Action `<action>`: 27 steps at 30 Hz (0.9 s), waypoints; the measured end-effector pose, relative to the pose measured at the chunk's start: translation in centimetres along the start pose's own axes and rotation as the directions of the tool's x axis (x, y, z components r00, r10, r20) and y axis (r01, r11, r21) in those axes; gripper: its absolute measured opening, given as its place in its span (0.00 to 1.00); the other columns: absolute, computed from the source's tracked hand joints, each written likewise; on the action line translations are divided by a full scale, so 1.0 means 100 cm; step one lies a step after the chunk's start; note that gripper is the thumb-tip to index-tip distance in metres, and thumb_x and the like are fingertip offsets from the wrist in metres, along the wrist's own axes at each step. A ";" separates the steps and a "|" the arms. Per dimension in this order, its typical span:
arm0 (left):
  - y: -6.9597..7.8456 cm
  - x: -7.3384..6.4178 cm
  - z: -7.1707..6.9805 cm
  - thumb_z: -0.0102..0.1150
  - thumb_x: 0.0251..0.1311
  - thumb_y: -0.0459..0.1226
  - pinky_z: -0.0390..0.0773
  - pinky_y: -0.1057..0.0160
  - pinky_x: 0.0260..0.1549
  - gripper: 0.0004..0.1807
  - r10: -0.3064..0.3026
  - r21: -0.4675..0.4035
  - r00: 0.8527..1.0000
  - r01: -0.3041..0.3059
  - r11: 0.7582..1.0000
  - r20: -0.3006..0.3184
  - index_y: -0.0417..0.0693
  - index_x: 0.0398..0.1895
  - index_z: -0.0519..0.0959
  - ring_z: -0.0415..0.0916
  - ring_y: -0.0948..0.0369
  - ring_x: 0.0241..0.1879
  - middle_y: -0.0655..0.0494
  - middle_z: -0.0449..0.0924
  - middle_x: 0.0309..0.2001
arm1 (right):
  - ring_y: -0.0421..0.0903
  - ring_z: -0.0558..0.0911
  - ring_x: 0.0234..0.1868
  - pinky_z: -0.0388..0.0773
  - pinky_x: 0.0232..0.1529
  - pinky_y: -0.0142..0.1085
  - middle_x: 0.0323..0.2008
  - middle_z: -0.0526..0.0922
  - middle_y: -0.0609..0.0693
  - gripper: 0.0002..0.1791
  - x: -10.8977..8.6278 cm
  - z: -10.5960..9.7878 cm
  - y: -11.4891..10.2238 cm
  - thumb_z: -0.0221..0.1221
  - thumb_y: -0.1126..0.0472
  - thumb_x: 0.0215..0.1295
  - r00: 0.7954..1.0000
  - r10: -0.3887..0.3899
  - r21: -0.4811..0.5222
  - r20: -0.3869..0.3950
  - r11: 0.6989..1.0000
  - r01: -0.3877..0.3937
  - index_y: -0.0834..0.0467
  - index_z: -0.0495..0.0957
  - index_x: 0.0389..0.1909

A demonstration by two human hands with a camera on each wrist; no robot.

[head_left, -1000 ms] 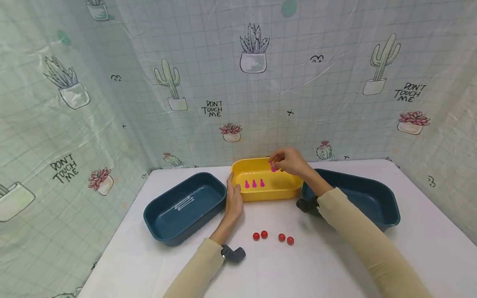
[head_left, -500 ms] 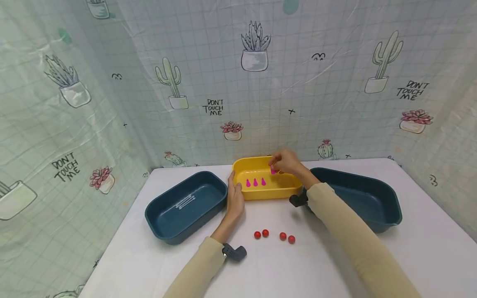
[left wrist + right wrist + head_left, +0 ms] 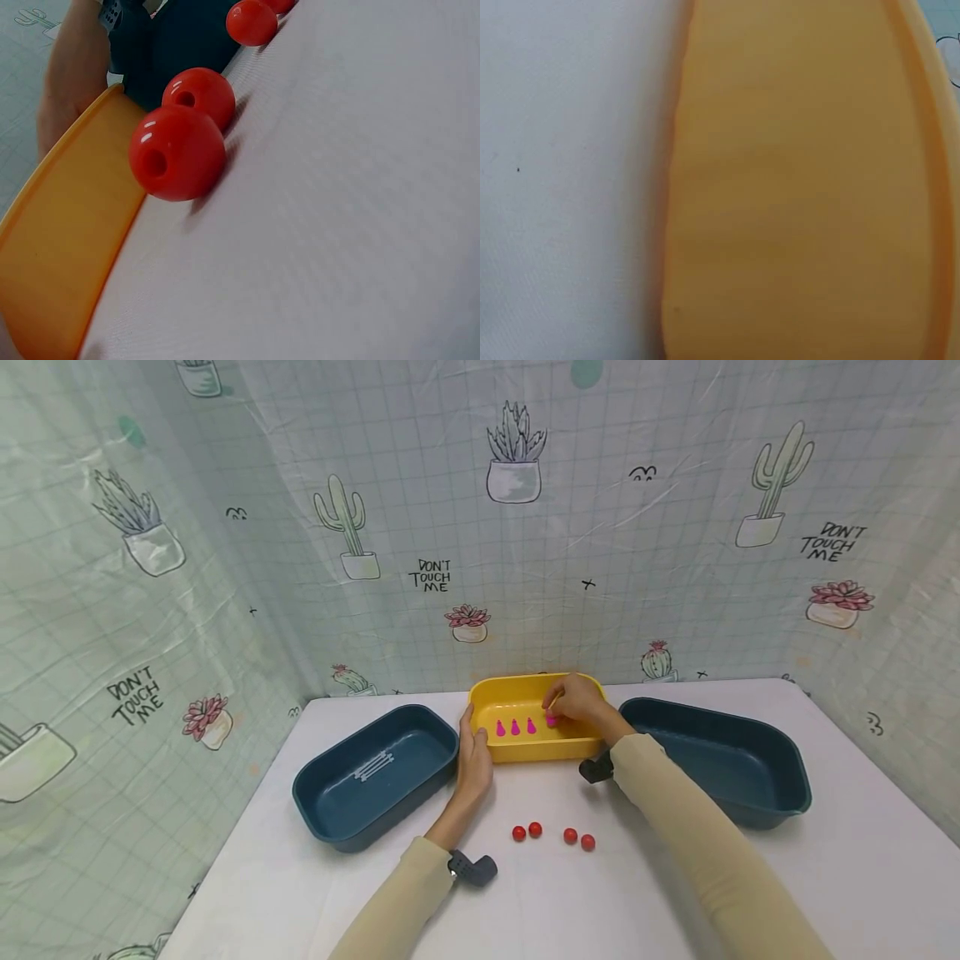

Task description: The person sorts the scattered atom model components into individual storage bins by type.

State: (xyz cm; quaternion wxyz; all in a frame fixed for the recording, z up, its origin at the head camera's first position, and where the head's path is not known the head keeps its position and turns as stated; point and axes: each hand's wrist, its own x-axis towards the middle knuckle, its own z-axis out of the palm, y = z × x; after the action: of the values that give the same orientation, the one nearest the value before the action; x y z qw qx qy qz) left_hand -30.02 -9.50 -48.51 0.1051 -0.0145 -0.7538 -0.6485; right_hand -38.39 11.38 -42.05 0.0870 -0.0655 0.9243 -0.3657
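Note:
My right hand (image 3: 579,700) reaches into the yellow tray (image 3: 551,750) and pinches a small pink pear-shaped piece (image 3: 551,721) low over its floor. Three matching pink pieces (image 3: 515,727) stand in a row just left of it. The tray's left end has my left hand (image 3: 474,760) against it, fingers straight along the outer wall and thumb by the front corner. In the left wrist view, the tray's wall (image 3: 67,232) shows beside red beads with holes (image 3: 177,154). Only the outer tray wall (image 3: 802,180) fills the right wrist view, so the fingers are hidden there.
Left of the yellow tray stands a dark blue tray (image 3: 337,822) holding several thin white sticks (image 3: 373,766). Another dark blue tray (image 3: 750,768) is on the right, partly behind the right forearm. Several red beads (image 3: 571,836) lie on the white table in front.
My right hand has lowered the pink pear-shaped piece from near the back rim towards the tray floor, in line with the other three. The left hand stays on the tray.

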 end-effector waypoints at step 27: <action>0.000 0.000 0.000 0.33 0.80 0.38 0.45 0.45 0.82 0.30 -0.005 0.004 1.000 0.005 1.000 0.002 0.52 0.83 0.50 0.47 0.50 0.83 0.50 0.48 0.84 | 0.48 0.81 0.29 0.80 0.33 0.26 0.38 0.85 0.57 0.06 0.002 0.007 0.002 0.67 0.65 0.66 0.997 0.070 -0.017 0.040 0.997 -0.069 0.62 0.88 0.41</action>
State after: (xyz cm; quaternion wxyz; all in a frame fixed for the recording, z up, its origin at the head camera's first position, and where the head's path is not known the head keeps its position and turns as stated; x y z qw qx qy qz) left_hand -30.01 -9.49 -48.47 0.1026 -0.0129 -0.7552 -0.6473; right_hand -38.47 10.98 -42.72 0.1178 -0.0412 0.9270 -0.3538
